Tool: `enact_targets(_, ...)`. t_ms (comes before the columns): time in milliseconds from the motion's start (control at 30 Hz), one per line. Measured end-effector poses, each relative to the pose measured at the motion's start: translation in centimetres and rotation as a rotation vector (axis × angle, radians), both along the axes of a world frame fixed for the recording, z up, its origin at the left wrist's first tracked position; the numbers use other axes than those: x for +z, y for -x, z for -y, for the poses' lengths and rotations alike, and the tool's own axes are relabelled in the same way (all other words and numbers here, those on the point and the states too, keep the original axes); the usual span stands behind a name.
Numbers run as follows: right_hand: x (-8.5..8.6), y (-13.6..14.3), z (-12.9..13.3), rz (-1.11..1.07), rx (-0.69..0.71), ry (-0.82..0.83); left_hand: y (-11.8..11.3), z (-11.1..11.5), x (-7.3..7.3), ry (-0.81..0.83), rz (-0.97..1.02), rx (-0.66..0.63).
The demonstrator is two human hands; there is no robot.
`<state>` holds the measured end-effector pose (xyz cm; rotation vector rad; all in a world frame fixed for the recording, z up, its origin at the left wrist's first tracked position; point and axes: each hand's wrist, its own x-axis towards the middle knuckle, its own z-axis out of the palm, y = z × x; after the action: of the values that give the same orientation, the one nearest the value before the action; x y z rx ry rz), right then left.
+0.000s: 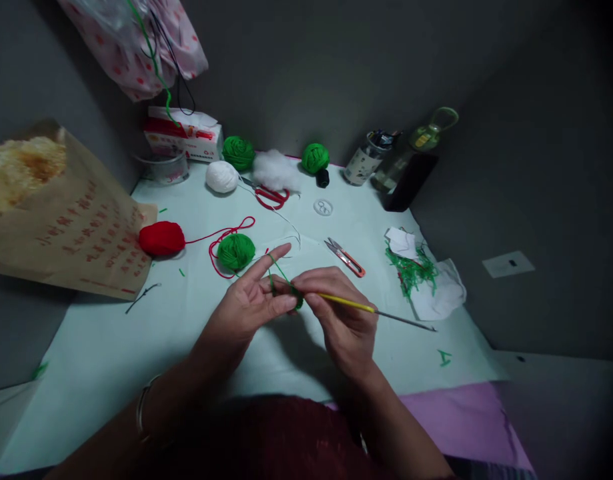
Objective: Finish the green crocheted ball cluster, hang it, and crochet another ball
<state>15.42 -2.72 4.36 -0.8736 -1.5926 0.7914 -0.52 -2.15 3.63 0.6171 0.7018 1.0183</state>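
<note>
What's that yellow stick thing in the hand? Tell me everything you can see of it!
It's a long, thin crochet hook. The handle is yellow, maybe plastic. A grey, metal-looking shaft sticks out to the right, ending in a tiny hook. The right hand pinches the handle near its left end, beside the green yarn piece in the left hand. Fingers and yarn hide that end. It slants down to the right in the picture, above the pale cover.

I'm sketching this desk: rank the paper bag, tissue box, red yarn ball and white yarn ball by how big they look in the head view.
Largest to smallest:
1. Paper bag
2. Tissue box
3. Red yarn ball
4. White yarn ball
</note>
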Motion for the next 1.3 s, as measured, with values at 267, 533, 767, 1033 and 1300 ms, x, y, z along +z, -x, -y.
enact_targets(267, -1.3, 0.4, -0.7, -0.487, 0.033, 0.364, 0.1, -0.1, 0.1, -0.006, -0.069, 0.058)
enact_targets(533, -0.9, 0.1, -0.8, -0.451, 0.059, 0.366, 0.4, -0.2, 0.1, -0.012, -0.136, 0.116)
enact_targets(767, -0.4, 0.1, 0.1, -0.22, 0.0, 0.166, 0.3, 0.1, 0.6, -0.045, -0.201, 0.181)
enact_targets(1033, -0.6, -0.1, 0.5, 0.051, -0.049, -0.144, 0.2, 0.1, 0.6, -0.09, -0.24, 0.199)
enact_targets(1300, -0.3, 0.0, 1.5, 0.526, -0.158, -0.359, 0.2, 0.4, 0.3, -0.016, -0.096, 0.148)
